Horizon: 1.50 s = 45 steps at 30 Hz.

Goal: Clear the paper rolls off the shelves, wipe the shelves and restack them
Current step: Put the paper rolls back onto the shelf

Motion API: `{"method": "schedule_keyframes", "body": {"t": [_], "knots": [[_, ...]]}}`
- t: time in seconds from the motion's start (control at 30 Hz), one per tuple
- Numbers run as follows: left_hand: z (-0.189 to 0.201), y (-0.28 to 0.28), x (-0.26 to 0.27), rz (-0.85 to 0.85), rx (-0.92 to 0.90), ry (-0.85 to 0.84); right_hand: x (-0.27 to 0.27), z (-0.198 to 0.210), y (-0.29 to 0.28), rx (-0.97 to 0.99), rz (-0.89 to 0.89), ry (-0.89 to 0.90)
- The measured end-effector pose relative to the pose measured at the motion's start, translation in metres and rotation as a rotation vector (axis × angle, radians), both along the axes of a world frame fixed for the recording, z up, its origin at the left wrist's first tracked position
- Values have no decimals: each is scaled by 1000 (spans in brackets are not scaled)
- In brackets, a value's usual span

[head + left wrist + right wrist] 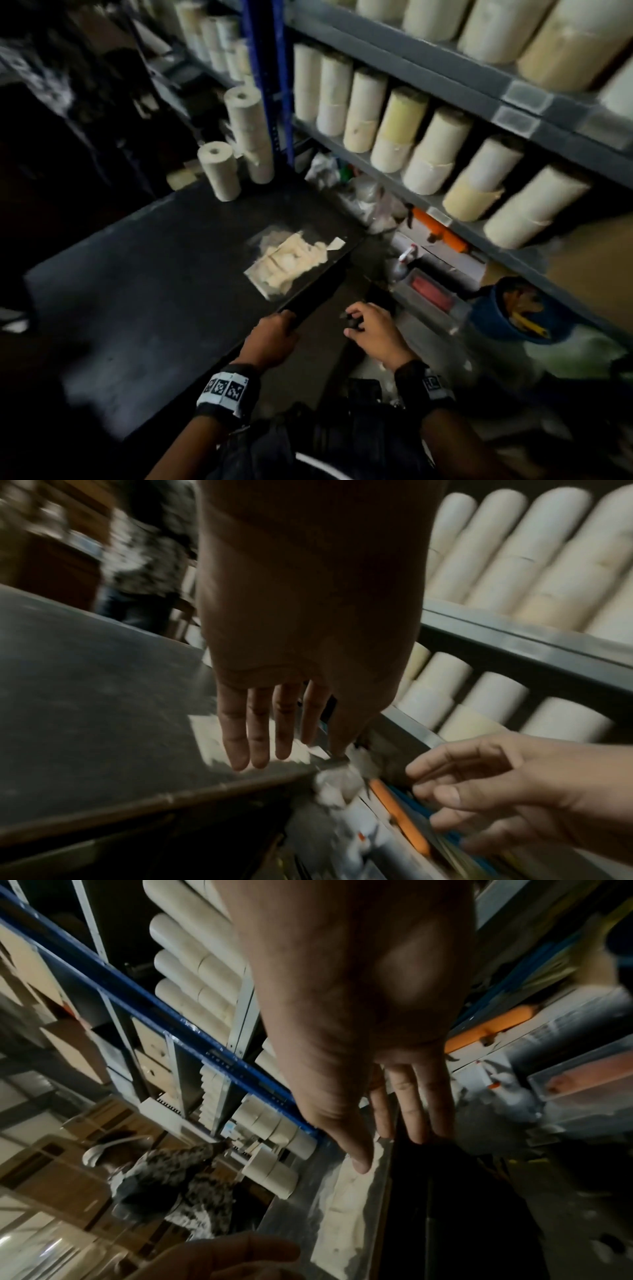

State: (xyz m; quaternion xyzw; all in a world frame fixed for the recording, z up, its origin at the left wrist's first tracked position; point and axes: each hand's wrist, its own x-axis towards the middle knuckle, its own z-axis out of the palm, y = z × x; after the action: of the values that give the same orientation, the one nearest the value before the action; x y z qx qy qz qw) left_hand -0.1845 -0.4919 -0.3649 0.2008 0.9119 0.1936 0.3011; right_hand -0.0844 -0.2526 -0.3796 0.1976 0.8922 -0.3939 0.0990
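Cream and white paper rolls [421, 147] stand in a row on the grey shelves [411, 63] at the right, with more rolls on the level above. Two stacks of rolls [239, 137] stand on the far end of the dark table [137, 274]. My left hand [274, 334] hovers at the table's near right edge, fingers straight in the left wrist view [284, 739], holding nothing. My right hand [359, 323] hangs beside it over the gap by the lowest shelf, fingers relaxed [394, 1145], with nothing clearly held.
A clear bag of pale pieces [291, 260] lies on the table near its right edge. The lowest shelf holds an orange tool [438, 233], a clear box with a red item [430, 291] and crumpled plastic. A blue bucket [517, 311] sits at the right. Another person [171, 1177] stands beyond the table.
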Motion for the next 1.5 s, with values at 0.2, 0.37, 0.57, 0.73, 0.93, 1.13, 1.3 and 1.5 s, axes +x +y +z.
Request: {"method": "schedule_keyframes", "body": {"t": [0.2, 0.37, 0.57, 0.73, 0.93, 1.13, 1.3, 1.5], "knots": [[9, -29, -63, 159, 63, -8, -93, 4, -23, 42, 156, 0], [5, -32, -119, 278, 78, 4, -178, -7, -27, 48, 263, -17], [6, -23, -237, 307, 7, 91, -294, -17, -18, 66, 389, -22], [21, -4, -371, 436, -55, 238, -369, -30, -4, 91, 478, -38], [5, 21, -494, 534, -74, 328, -416, -57, 5, 66, 517, -63], [-24, 27, -536, 503, -90, 288, -414, -74, -5, 40, 592, -10], [-12, 11, -511, 550, -21, 302, -441, -64, -31, 36, 620, -38], [-12, -31, -415, 636, -2, 265, -533, -43, -77, 72, 539, 105]]}}
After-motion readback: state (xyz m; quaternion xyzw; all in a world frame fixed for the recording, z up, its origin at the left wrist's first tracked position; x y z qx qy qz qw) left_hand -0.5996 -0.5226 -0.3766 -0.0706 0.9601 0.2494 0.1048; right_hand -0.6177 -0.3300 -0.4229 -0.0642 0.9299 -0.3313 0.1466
